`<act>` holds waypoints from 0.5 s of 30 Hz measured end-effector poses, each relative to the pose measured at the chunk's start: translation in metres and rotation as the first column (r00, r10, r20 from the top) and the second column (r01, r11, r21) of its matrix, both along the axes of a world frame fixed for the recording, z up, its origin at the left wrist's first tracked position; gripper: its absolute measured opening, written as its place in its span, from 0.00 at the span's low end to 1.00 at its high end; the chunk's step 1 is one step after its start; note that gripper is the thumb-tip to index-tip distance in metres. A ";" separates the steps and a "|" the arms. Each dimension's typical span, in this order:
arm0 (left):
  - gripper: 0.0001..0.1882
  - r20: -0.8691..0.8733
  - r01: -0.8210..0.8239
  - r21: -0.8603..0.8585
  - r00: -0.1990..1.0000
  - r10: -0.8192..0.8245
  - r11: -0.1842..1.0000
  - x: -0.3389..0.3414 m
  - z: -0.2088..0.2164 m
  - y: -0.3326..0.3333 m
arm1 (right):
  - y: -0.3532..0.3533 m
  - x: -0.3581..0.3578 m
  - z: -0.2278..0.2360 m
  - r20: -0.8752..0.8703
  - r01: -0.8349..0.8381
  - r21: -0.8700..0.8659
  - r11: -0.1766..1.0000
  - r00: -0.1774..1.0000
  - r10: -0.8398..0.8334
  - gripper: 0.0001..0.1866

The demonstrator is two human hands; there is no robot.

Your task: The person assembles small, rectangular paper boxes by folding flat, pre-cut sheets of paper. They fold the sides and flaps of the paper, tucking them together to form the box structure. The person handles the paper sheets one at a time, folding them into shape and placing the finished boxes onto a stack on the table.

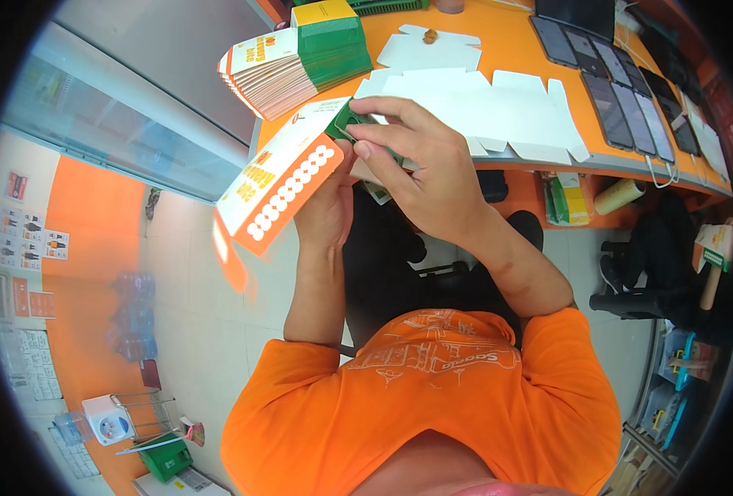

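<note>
A folding carton (271, 178), white and orange with a green end and a row of white cut-outs or dots, is held up in front of the table. My left hand (327, 211) is closed round its lower side near the green end. My right hand (420, 157) has its fingers and thumb on the green end flaps, pinching them. At the far left end of the carton an orange flap (232, 269) hangs loose and blurred. Beyond my hands, a row of nested cartons (279, 74) of the same colours stands on the table's left.
Flat white carton blanks (474, 107) lie on the orange table (585, 136), with a small brown object (430, 36) on one. Several phones (627, 112) with cables lie at the right. Below the tabletop are a green-yellow carton (566, 198) and a pale roll (619, 197). A glass panel (135, 116) stands left.
</note>
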State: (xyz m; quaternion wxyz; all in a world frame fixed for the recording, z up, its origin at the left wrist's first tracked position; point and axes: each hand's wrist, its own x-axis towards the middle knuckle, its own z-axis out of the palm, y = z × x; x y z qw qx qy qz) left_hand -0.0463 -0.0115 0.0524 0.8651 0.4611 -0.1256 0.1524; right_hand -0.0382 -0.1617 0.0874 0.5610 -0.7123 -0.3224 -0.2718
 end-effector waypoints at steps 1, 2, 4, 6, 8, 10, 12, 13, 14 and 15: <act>0.13 0.028 -0.035 -0.002 0.999 0.035 0.999 0.003 -0.006 0.002 | 0.001 0.000 -0.005 -0.060 -0.047 0.081 0.996 0.997 0.052 0.10; 0.14 0.025 -0.050 0.016 0.998 0.050 0.999 0.004 -0.017 0.007 | 0.002 0.000 -0.010 -0.116 -0.088 0.163 0.983 0.987 0.108 0.11; 0.16 0.041 -0.140 0.180 0.990 0.135 0.974 0.008 -0.025 0.017 | -0.002 -0.003 -0.012 -0.184 -0.158 0.195 0.968 0.964 0.194 0.14; 0.18 0.057 -0.212 0.344 0.977 0.205 0.915 0.008 -0.024 0.018 | -0.012 -0.008 -0.014 -0.220 -0.215 0.092 0.972 0.948 0.230 0.18; 0.21 0.030 -0.215 0.401 0.975 0.221 0.891 -0.005 -0.015 0.007 | -0.007 -0.008 -0.028 -0.192 -0.300 0.211 0.930 0.921 0.340 0.23; 0.20 0.077 -0.085 0.316 0.995 0.064 0.945 -0.006 -0.004 0.004 | -0.006 -0.007 -0.037 -0.164 -0.327 0.217 0.920 0.916 0.365 0.26; 0.12 0.044 -0.108 0.354 0.994 0.099 0.929 -0.003 0.004 -0.003 | -0.011 -0.005 -0.042 -0.138 -0.307 0.120 0.944 0.937 0.322 0.27; 0.11 0.043 -0.124 0.368 0.992 0.116 0.921 -0.003 0.005 -0.003 | -0.012 -0.004 -0.042 -0.206 -0.345 0.147 0.927 0.906 0.370 0.28; 0.11 0.042 -0.138 0.383 0.990 0.132 0.913 -0.004 0.005 -0.003 | -0.013 -0.003 -0.041 -0.271 -0.380 0.177 0.908 0.868 0.416 0.30; 0.10 0.041 -0.149 0.398 0.989 0.145 0.905 -0.004 0.006 -0.004 | -0.015 -0.002 -0.040 -0.334 -0.408 0.210 0.888 0.824 0.458 0.32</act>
